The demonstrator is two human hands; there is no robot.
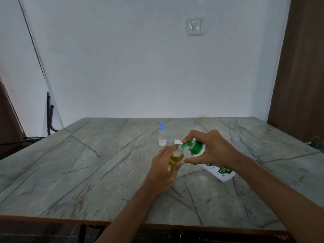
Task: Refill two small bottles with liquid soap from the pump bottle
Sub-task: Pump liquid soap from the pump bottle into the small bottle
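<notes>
Pale walls close off the far side of the scene, with a light switch [195,26] set high on the back wall and a brown panel running down the right edge. Below them a grey marble-patterned table [87,163] with dark veins fills the near half of the view.

Near the middle of the table the left hand [164,170] is wrapped around a small clear bottle [175,158], fingers curled closed about its body, holding it tilted with its open neck up and to the right. Amber liquid shows inside it, reaching up to about its shoulder.

Just to the right, the right hand [213,149] grips the white pump bottle [220,171] around its upper part, thumb underneath and fingers arched over the green pump head [192,146]. That bottle leans over toward the left, its base resting on the table, and its green nozzle meets the small bottle's mouth.

Farther back, a second small bottle [161,135] stands upright on the table with a pale blue cap; it looks mostly empty. Beside it, just behind the hands, lies a small white piece with a thin tube [173,141]
</notes>
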